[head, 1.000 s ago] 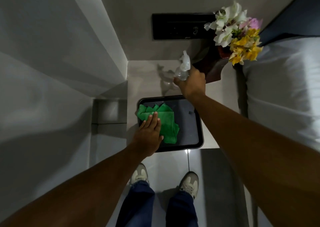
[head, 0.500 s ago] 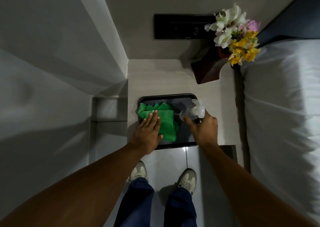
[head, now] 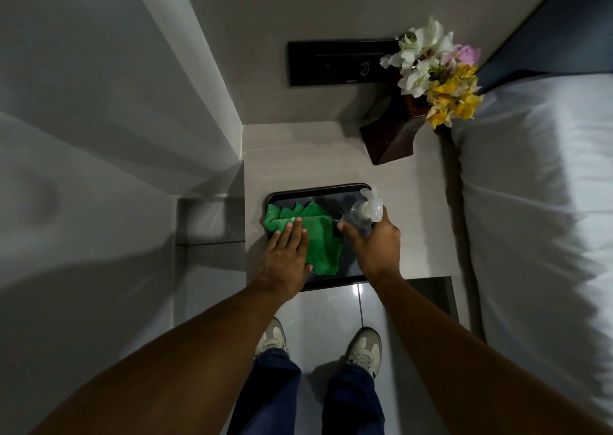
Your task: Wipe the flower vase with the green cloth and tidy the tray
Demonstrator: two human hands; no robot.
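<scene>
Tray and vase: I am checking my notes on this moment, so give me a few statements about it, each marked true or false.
1. The left hand lies flat on the green cloth. True.
2. The cloth lies outside the tray. False: it lies in the tray.
3. The right hand holds a clear spray bottle. True.
4. The vase stands in the tray. False: it stands on the counter beyond it.
5. The vase holds flowers. True.
</scene>
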